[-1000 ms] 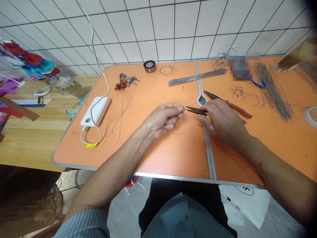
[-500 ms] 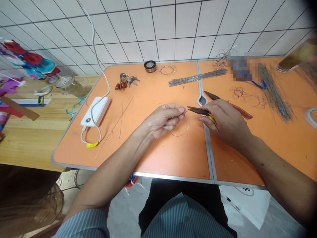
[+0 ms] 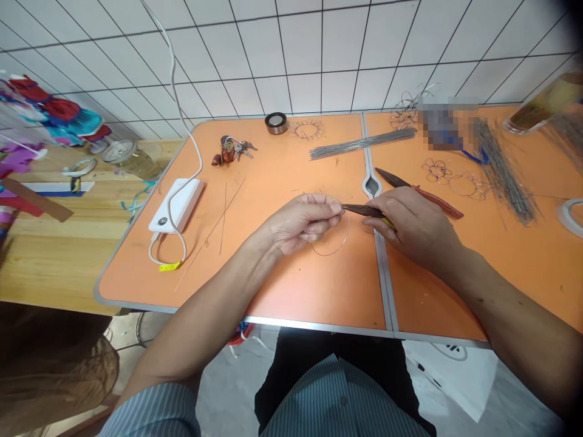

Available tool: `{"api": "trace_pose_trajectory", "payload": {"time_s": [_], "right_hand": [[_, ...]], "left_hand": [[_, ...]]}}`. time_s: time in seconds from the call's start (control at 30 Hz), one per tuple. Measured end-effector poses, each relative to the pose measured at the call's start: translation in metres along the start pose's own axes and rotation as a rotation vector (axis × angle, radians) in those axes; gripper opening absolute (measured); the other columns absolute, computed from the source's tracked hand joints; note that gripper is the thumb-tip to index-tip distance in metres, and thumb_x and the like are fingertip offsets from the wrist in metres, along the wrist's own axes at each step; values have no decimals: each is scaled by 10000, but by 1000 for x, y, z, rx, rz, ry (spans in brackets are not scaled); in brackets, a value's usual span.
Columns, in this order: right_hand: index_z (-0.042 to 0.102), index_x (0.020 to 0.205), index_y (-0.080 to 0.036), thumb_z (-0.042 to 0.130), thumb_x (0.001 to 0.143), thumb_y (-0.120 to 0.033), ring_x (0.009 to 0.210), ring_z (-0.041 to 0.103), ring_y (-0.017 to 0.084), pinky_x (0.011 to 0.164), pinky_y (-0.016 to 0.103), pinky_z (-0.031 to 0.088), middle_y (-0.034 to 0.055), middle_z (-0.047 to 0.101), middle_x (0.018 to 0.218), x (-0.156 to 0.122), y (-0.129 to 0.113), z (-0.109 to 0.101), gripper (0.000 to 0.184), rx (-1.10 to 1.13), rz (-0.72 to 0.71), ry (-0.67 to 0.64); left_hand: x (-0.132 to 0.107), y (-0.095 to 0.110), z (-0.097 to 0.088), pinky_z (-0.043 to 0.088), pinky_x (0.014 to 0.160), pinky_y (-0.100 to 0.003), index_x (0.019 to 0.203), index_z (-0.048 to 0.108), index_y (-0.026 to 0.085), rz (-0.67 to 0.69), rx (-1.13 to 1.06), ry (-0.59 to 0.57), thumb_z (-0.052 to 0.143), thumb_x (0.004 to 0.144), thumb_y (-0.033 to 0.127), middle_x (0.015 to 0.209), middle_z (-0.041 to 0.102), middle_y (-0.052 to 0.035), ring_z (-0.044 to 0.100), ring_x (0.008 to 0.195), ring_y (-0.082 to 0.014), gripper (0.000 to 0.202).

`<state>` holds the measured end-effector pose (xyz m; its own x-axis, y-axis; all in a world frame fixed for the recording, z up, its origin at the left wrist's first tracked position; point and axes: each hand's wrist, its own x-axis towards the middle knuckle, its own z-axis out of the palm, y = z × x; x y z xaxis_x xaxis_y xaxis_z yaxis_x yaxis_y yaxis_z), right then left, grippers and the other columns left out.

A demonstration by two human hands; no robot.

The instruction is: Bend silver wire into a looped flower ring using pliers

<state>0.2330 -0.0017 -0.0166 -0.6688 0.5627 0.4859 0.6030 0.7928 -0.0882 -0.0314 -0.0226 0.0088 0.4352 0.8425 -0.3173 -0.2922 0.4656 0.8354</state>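
My left hand (image 3: 303, 221) is closed in a pinch on a thin wire ring (image 3: 334, 249) over the middle of the orange table (image 3: 291, 285). My right hand (image 3: 414, 227) grips small pliers (image 3: 364, 210) with yellow handles. Their closed dark jaws point left and touch the wire at my left fingertips. The ring's lower arc hangs below my left fingers, just above the table top.
Red-handled pliers (image 3: 419, 193) lie behind my right hand. A bundle of straight wires (image 3: 362, 144), bent wire flowers (image 3: 449, 176), a tape roll (image 3: 276, 122), keys (image 3: 230, 149) and a white power bank (image 3: 175, 205) with its cable lie on the table. Two loose wires (image 3: 221, 218) lie at the left.
The pliers' tip has moved left from a small gap onto the wire at my left fingertips. The wire ring has dipped slightly lower.
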Motion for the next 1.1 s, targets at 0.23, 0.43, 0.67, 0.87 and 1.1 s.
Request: {"api": "trace_pose_trajectory", "payload": {"time_s": [0.23, 0.43, 0.67, 0.87, 1.1], "right_hand": [[715, 1002, -207, 596, 1150, -330, 825, 679, 240, 718, 376, 497, 65, 740, 852, 0, 6, 2, 226, -140, -177, 99], [726, 933, -210, 629, 1135, -305, 742, 664, 204, 658, 348, 444, 33, 701, 768, -3, 6, -4, 244, -132, -174, 81], [770, 979, -215, 694, 1108, -312, 706, 685, 182, 667, 325, 473, 22, 741, 800, 1, 2, -10, 179, 132, -104, 3], [779, 976, -210, 705, 1097, -296, 696, 690, 184, 655, 333, 450, 25, 742, 783, 0, 2, -8, 166, 170, -57, -5], [753, 915, -209, 658, 1111, -310, 736, 671, 204, 654, 358, 382, 37, 724, 772, -4, 5, -2, 240, -103, 11, 4]], "left_hand": [[-2, 2, 0, 138, 399, -159, 732, 684, 105, -50, 36, -28, 905, 806, 186, 656, 603, -4, 242, 425, 6, 247], [-3, 1, -1, 140, 394, -180, 732, 711, 110, -14, 116, -48, 949, 769, 243, 645, 608, -2, 266, 422, -1, 275], [-3, -1, -5, 150, 409, -204, 722, 736, 130, 8, 182, -75, 970, 748, 304, 624, 590, 4, 302, 435, -15, 293], [-1, -3, -3, 143, 419, -225, 738, 719, 139, 22, 180, -55, 954, 765, 325, 636, 586, 12, 270, 432, -15, 301], [1, -8, -5, 499, 751, -256, 975, 794, 191, 219, 370, 190, 867, 894, 447, 1009, 765, -53, 634, 817, -122, 278]]}}
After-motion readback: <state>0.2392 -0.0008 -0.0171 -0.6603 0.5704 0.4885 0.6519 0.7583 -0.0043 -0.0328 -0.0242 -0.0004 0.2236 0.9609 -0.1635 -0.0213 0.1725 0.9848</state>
